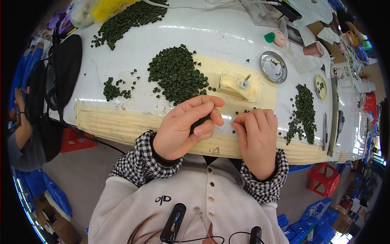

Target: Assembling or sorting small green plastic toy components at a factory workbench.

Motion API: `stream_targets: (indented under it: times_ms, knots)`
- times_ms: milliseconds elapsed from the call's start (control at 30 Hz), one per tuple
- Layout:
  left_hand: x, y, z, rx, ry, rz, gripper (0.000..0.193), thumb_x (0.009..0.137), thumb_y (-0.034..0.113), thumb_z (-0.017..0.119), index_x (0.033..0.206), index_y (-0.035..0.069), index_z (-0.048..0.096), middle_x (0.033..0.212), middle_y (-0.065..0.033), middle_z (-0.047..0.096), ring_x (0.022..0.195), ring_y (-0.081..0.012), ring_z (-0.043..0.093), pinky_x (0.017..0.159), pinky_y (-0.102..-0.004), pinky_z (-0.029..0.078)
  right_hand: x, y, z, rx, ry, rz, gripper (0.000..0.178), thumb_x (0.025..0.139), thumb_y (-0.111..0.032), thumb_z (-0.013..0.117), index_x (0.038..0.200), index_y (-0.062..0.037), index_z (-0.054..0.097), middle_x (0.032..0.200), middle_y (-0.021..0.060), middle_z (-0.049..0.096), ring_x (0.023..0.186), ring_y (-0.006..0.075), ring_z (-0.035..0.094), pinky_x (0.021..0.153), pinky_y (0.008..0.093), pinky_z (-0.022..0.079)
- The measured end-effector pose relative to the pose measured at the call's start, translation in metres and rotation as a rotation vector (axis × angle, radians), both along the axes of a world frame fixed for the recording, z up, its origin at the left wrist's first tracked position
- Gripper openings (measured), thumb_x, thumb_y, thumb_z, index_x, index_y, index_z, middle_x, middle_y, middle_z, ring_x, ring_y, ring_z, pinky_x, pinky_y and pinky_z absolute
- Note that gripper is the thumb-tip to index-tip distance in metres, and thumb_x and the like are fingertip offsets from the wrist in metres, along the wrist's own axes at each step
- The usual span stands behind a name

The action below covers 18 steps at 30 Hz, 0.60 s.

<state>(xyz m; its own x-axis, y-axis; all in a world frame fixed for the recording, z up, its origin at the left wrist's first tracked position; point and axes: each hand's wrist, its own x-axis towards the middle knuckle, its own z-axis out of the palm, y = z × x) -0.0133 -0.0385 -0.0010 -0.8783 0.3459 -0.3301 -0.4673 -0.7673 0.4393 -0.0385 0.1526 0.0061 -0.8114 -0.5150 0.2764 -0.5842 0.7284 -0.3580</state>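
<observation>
The left hand (178, 128), at the middle of the frame, has its fingers curled around dark green pieces (199, 124) in the palm. The right hand (258, 142), right of centre, bends over the table (213, 34) edge, thumb and fingertips drawn close together; I cannot tell whether they pinch anything.

A big heap of similar pieces (176, 75) lies beyond the left hand, above centre, with other heaps at the upper left and right. Between the big heap and a round metal dish (271, 71), a wrapped block (239, 86) with a short peg stands on a yellow sheet (268, 99).

The metal dish, upper right, holds one small pale item. A small pale dish (323, 95), farther right, holds some dark green pieces. The contents of the clear box (260, 12) at the top edge are unclear.
</observation>
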Motion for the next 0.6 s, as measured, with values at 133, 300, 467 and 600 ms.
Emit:
stream_targets:
  times_ms: [133,300,467,600]
  knots:
    - [0.001,0.001,-0.005,0.033,0.067,-0.011,0.030,0.100,0.024,0.038,0.105,0.001,0.056,0.074,0.0000,0.052,0.054,-0.0033,0.036,0.051,-0.0179,0.031,-0.002,0.009,0.001,-0.105,0.018,-0.036,0.015,0.068,-0.006,0.069,0.080,-0.0062,0.060,0.078,0.0050,0.053,0.076,0.0247,0.048,0.069,0.0351,0.037]
    - [0.002,-0.002,-0.009,0.042,0.078,-0.043,0.028,0.100,0.026,0.036,0.102,0.004,0.053,0.069,0.0034,0.041,0.053,-0.0035,0.032,0.050,-0.0180,0.029,0.003,0.020,0.014,-0.107,-0.035,-0.008,0.013,0.066,-0.005,0.071,0.074,-0.0073,0.060,0.074,0.0034,0.053,0.074,0.0237,0.048,0.069,0.0347,0.037]
    - [-0.001,0.003,0.002,0.006,0.048,-0.020,0.028,0.099,0.018,0.037,0.113,-0.001,0.052,0.075,0.0024,0.042,0.057,-0.0035,0.033,0.052,-0.0180,0.030,0.004,0.018,0.007,-0.057,-0.035,0.028,0.013,0.068,-0.008,0.070,0.076,-0.0075,0.060,0.075,0.0026,0.052,0.077,0.0229,0.048,0.069,0.0347,0.036]
    - [0.000,0.003,-0.001,-0.009,0.045,-0.025,0.029,0.097,0.012,0.039,0.119,-0.003,0.049,0.082,0.0003,0.047,0.059,-0.0036,0.036,0.053,-0.0180,0.032,0.004,0.012,0.005,0.021,-0.006,0.025,0.016,0.068,-0.009,0.069,0.078,-0.0076,0.058,0.077,0.0033,0.051,0.078,0.0231,0.047,0.070,0.0354,0.037]
